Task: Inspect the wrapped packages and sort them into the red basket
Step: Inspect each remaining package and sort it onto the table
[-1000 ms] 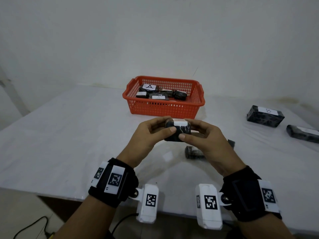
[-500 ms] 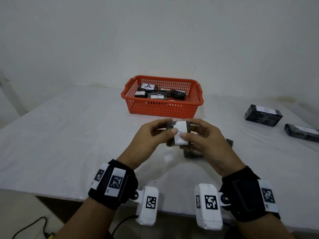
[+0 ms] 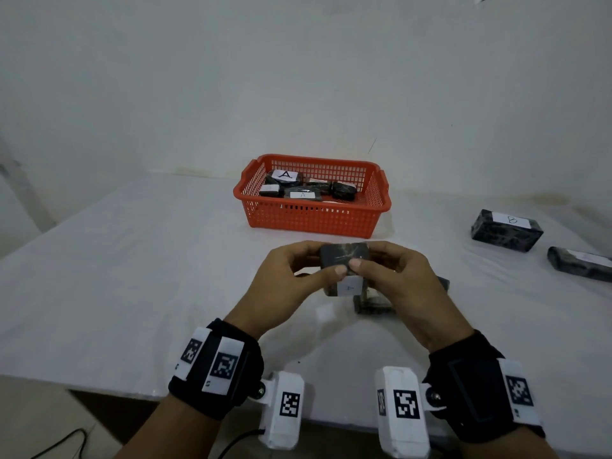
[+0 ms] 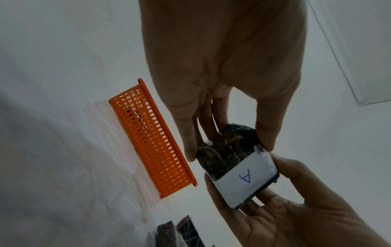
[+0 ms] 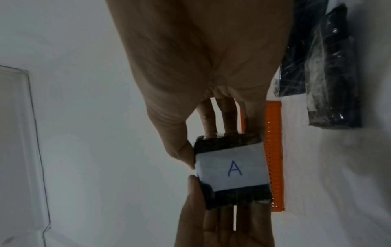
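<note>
A white bench [image 3: 132, 276] carries the basket [image 3: 311, 223] near its far edge, open room before it. Above mid-bench both hands, left [image 3: 284, 283] and right [image 3: 394, 283], pinch the package [image 3: 344, 256]. Left wrist view: film-wrapped, likely light and slick. Right wrist view: grip the ends beside label A [image 5: 232, 168].

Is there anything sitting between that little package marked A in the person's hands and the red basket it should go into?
Nothing visible. The package, held by the left hand and right hand, sits just in front of the red basket, with only bare table between. The basket's top is open.
</note>
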The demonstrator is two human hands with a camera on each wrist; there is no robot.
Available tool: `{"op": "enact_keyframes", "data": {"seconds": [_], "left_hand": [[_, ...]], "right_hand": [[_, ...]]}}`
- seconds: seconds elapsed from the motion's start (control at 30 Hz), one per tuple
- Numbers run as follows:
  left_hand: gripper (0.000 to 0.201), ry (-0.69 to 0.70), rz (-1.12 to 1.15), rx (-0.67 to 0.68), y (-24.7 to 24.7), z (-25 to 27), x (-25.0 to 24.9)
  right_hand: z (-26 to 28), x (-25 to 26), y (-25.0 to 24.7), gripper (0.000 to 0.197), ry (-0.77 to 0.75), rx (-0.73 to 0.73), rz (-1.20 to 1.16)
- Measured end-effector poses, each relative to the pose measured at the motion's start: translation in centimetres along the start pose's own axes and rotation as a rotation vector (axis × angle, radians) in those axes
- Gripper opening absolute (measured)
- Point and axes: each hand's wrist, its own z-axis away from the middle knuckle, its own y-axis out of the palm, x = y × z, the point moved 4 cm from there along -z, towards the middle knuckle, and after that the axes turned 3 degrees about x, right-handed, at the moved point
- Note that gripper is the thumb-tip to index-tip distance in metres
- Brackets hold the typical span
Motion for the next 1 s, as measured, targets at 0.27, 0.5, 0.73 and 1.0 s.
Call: {"op": "enact_keyframes", "data": {"seconds": [0.27,0.5,0.73,1.0], "left_hand": [[0.042,0.027,0.008,-0.001,-0.1,-0.4,0.5],[0.034,-0.087,0.079,-0.102,-0.5,-1.5,0.7],[0.039,-0.133,0.173,-0.119,-0.2,-1.4,0.7],[0.038,-0.144,0.196,-0.097,-0.1,-1.5,0.6]], "right_hand": [[-0.3,-0.4,0.3,0.032,0.126,0.013,-0.098],[-1.0,-0.1,0.5,0.032,0.091,0.027,-0.129],[-1.2,-0.1,0.3,0.036,0.088,0.082,-0.090],[-1.3,-0.3,0.1,0.037,0.087,0.066,-0.099]]}}
